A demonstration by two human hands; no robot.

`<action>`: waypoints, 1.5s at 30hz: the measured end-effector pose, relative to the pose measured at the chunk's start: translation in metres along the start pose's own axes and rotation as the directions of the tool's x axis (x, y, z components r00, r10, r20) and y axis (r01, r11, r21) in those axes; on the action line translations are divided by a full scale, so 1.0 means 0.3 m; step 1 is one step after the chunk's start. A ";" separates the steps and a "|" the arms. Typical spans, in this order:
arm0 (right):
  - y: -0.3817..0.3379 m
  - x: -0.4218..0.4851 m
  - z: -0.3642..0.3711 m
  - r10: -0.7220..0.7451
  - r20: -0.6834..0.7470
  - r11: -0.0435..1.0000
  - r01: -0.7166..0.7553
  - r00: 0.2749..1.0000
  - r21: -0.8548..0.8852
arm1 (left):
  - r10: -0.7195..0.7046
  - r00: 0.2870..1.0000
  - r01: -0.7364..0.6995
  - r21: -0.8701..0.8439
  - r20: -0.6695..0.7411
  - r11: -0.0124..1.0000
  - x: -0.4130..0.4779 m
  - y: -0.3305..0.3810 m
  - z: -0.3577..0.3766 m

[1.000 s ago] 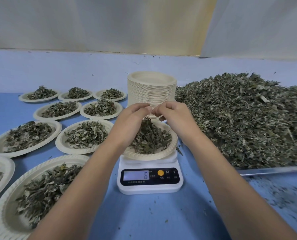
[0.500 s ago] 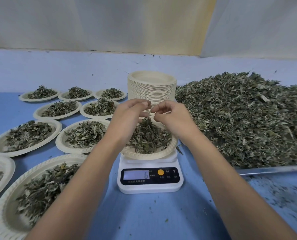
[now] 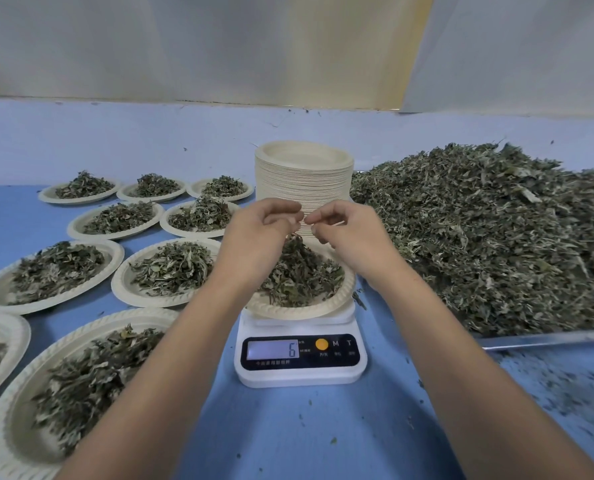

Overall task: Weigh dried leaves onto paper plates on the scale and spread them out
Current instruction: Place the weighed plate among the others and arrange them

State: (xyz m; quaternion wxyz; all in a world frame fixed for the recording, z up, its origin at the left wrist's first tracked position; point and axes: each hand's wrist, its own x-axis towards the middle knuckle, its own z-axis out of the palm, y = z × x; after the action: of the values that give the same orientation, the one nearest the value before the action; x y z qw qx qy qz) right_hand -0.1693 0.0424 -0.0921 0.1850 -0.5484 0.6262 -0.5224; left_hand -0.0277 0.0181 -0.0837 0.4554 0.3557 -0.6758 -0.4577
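round crimped paper plate [image 3: 340, 301] level on white scale [image 3: 302, 374], display facing near side | dried leaves [image 3: 299, 275] crinkly heap, peak up | left hand [image 3: 261, 230] + right hand [image 3: 349, 233] curled above it, can't tell if they're pinching anything

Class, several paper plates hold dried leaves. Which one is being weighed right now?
The plate standing on the white scale. The other filled plates all lie directly on the blue table, to its left.

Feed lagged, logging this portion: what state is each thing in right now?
scale, on, display reads 6
plate on the scale, loaded, leaves heaped centrally
left hand, fingers curled above that plate, grip unclear
right hand, likewise curled, grip unclear
plate stack, upright, top plate empty
plates at left, all filled
leaf heap, piled on metal tray
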 end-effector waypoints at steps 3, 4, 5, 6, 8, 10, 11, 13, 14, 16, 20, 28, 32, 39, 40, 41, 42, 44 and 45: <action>0.018 0.009 -0.066 0.028 -0.049 0.999 -0.027 0.998 0.022 | -0.039 0.999 0.040 -0.042 0.028 0.998 -0.009 0.013 0.011; 0.032 0.014 -0.095 0.047 -0.087 0.999 -0.045 0.995 0.016 | -0.043 0.999 0.045 -0.048 0.032 0.998 -0.011 0.017 0.016; 0.050 0.016 -0.126 0.069 -0.123 0.998 -0.070 0.990 -0.005 | -0.047 0.998 0.050 -0.063 0.038 0.997 -0.013 0.021 0.023; 0.073 0.019 -0.156 0.097 -0.151 0.994 -0.104 0.984 -0.039 | -0.052 0.998 0.057 -0.094 0.047 0.994 -0.015 0.028 0.033; 0.130 0.021 -0.210 0.161 -0.184 0.973 -0.187 0.970 -0.137 | -0.066 0.995 0.078 -0.173 0.074 0.982 -0.018 0.044 0.059; 0.195 0.028 -0.253 0.201 -0.227 0.913 -0.267 0.953 -0.310 | -0.089 0.990 0.113 -0.226 0.111 0.968 -0.021 0.065 0.098; 0.228 0.036 -0.269 0.204 -0.250 0.857 -0.297 0.946 -0.422 | -0.099 0.987 0.128 -0.237 0.129 0.963 -0.021 0.075 0.119; 0.278 0.055 -0.286 0.193 -0.229 0.724 -0.297 0.954 -0.623 | -0.110 0.982 0.144 -0.239 0.151 0.960 -0.019 0.089 0.164; 0.301 0.068 -0.286 0.191 -0.180 0.676 -0.262 0.965 -0.688 | -0.112 0.982 0.147 -0.236 0.154 0.961 -0.017 0.094 0.184; 0.333 0.088 -0.277 0.217 -0.062 0.641 -0.190 0.974 -0.744 | -0.117 0.981 0.151 -0.233 0.153 0.961 -0.014 0.099 0.213; 0.366 0.090 -0.247 0.318 0.157 0.587 -0.064 0.935 -0.807 | -0.116 0.981 0.152 -0.245 0.155 0.957 -0.020 0.088 0.237; 0.306 0.053 -0.237 0.201 0.019 0.615 -0.111 0.979 -0.781 | -0.156 0.983 0.177 -0.271 0.095 0.946 -0.013 0.070 0.182; 0.292 0.049 -0.239 0.155 -0.065 0.644 -0.151 0.986 -0.750 | -0.168 0.983 0.182 -0.278 0.075 0.943 -0.012 0.061 0.158; 0.300 0.039 -0.251 0.130 -0.157 0.724 -0.202 0.979 -0.660 | -0.175 0.981 0.190 -0.289 0.077 0.938 -0.009 0.059 0.160; 0.301 0.042 -0.250 0.123 -0.172 0.754 -0.205 0.977 -0.624 | -0.177 0.981 0.192 -0.287 0.077 0.938 -0.009 0.060 0.161; 0.302 0.045 -0.250 0.118 -0.188 0.780 -0.208 0.975 -0.590 | -0.178 0.981 0.193 -0.285 0.077 0.939 -0.009 0.060 0.160; 0.305 0.048 -0.251 0.112 -0.197 0.800 -0.206 0.974 -0.564 | -0.178 0.981 0.193 -0.283 0.078 0.940 -0.009 0.060 0.161; 0.310 0.051 -0.251 0.080 -0.201 0.823 -0.179 0.976 -0.539 | -0.179 0.981 0.193 -0.284 0.076 0.939 -0.010 0.061 0.163; 0.308 0.050 -0.250 0.059 -0.207 0.835 -0.162 0.977 -0.526 | -0.179 0.981 0.193 -0.287 0.074 0.938 -0.010 0.061 0.162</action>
State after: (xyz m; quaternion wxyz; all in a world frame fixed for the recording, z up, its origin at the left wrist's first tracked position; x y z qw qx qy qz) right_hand -0.2802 0.0493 -0.1374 -0.0047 -0.4910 0.7927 -0.3614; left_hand -0.0737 0.0412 -0.0753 0.4419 0.3359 -0.5741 -0.6019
